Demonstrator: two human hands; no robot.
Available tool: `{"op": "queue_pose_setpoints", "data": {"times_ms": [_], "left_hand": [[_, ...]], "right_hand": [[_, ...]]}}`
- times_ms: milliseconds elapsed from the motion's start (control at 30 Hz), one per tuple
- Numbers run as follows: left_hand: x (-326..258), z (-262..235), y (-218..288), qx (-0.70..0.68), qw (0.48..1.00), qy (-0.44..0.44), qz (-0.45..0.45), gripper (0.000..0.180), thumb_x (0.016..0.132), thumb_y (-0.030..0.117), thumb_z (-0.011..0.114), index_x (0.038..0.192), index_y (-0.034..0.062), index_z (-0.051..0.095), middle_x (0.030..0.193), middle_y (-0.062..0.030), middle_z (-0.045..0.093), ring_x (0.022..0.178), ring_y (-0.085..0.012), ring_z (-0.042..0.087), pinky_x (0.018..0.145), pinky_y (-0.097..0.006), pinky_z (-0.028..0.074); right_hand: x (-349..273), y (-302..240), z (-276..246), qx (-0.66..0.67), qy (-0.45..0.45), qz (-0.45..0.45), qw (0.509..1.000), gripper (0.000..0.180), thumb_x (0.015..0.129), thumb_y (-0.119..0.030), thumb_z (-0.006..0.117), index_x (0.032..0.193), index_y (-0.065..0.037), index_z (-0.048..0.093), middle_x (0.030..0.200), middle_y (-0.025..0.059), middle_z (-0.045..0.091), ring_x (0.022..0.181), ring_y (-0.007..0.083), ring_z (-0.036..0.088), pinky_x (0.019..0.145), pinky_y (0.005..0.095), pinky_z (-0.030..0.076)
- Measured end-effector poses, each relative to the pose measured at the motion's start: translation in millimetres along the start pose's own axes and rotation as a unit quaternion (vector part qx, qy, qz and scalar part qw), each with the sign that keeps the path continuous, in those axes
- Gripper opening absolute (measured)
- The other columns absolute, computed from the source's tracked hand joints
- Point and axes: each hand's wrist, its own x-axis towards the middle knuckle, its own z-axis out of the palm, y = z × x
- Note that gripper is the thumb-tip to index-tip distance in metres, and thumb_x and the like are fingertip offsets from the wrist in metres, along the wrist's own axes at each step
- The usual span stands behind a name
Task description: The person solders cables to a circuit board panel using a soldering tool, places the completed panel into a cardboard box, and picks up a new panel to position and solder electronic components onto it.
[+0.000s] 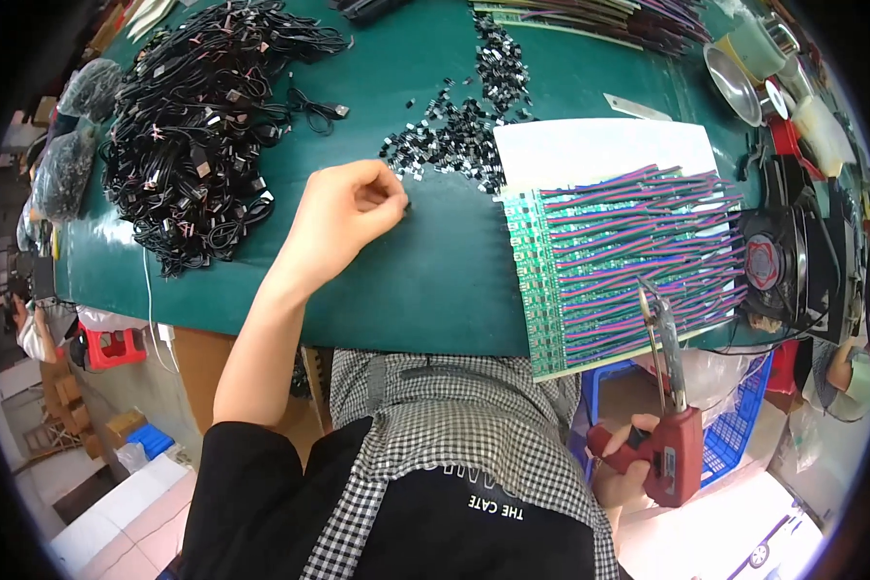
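My left hand [350, 208] hovers over the green table, thumb and forefinger pinched on a small dark piece [407, 205] that barely shows at the tips. Just beyond it lies a loose pile of small black and silver connectors [454, 135]. My right hand [623, 469] grips a red soldering gun [675, 454] by its handle. The gun's metal tip points up and away, over a panel of green circuit boards [536, 290] in a row. Pink, blue and dark wires [638, 261] run rightward from the boards. A white sheet [604, 150] lies under them.
A big heap of black USB cables [198, 126] covers the left of the table [435, 300], with one cable [321, 108] lying apart. A flat metal blade [636, 106] lies beyond the white sheet. On the right stand a black fan [768, 261] and a metal dish [732, 82].
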Motion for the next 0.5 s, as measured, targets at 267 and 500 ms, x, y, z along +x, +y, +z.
{"op": "queue_pose_setpoints", "data": {"times_ms": [267, 500], "left_hand": [[-7.2, 21.4, 13.2, -0.032, 0.997, 0.045, -0.046, 0.007, 0.077, 0.0, 0.06, 0.082, -0.0052, 0.06, 0.076, -0.006, 0.062, 0.071, -0.0096, 0.061, 0.064, -0.022, 0.049], [-15.0, 26.0, 12.9, 0.122, 0.989, 0.064, 0.062, 0.012, 0.077, -0.002, 0.057, 0.088, -0.0039, 0.061, 0.082, -0.0123, 0.061, 0.071, -0.0199, 0.061, 0.067, -0.028, 0.049]], "right_hand": [[4.0, 7.7, -2.6, 0.013, -0.006, -0.016, 1.0, 0.067, 0.079, -0.048, 0.061, 0.118, 0.0, 0.035, 0.105, 0.0119, 0.049, 0.057, 0.014, 0.051, 0.056, 0.0359, 0.046], [2.8, 8.4, -4.2, 0.0, -0.012, -0.028, 1.0, 0.067, 0.08, -0.047, 0.061, 0.122, -0.002, 0.032, 0.107, 0.0122, 0.049, 0.056, 0.0147, 0.052, 0.06, 0.0389, 0.046]]}}
